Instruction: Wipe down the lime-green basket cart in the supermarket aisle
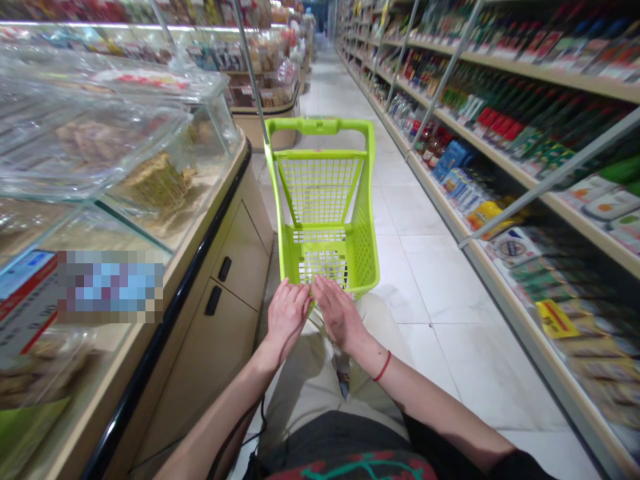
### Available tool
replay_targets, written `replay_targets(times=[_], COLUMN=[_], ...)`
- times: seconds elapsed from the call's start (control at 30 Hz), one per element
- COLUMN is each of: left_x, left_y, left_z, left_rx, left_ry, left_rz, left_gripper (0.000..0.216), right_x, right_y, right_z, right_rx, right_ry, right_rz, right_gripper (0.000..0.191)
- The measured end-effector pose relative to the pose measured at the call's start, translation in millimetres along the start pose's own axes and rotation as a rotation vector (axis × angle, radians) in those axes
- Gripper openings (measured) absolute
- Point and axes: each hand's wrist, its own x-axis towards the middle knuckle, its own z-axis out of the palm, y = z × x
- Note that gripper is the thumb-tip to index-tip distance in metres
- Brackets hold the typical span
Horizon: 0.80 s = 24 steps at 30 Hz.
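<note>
A bright green plastic shopping basket [366, 247] with lattice walls stands right in front of my legs. Nothing lies on the part of its floor that I can see. Over its near rim my left hand [290, 307] is closed, knuckles up and fingers curled down out of sight. Beside it, close to the left fingertips, my right hand [337, 310] lies at the same rim with its fingers stretched forward and held together. A red cord bracelet [383, 367] circles the right wrist. At the far end of the basket a raised handle [320, 125] spans the frame.
To the left runs a glass-topped display counter [215, 173] with wrapped food and cabinet doors [235, 293]. Long shelves of packaged goods [500, 200] line the right side. A tiled aisle floor [415, 267] stretches ahead past another display stand [265, 100].
</note>
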Motion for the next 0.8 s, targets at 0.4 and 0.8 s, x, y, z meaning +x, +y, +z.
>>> replay_targets(times=[0.4, 0.8], left_x=[2.9, 0.9], left_y=[0.1, -2.1], left_z=[-3.7, 1.0], left_rx=[0.01, -0.029], left_ry=[0.011, 0.027], left_rz=[0.009, 0.014], left_gripper=[0.02, 0.022], right_x=[-29.9, 1.4], right_y=[34.3, 3.2], right_z=[-27.8, -8.1], right_rx=[-0.03, -0.063], right_ry=[-0.013, -0.026], right_rz=[0.022, -0.021], right_gripper=[0.057, 0.048])
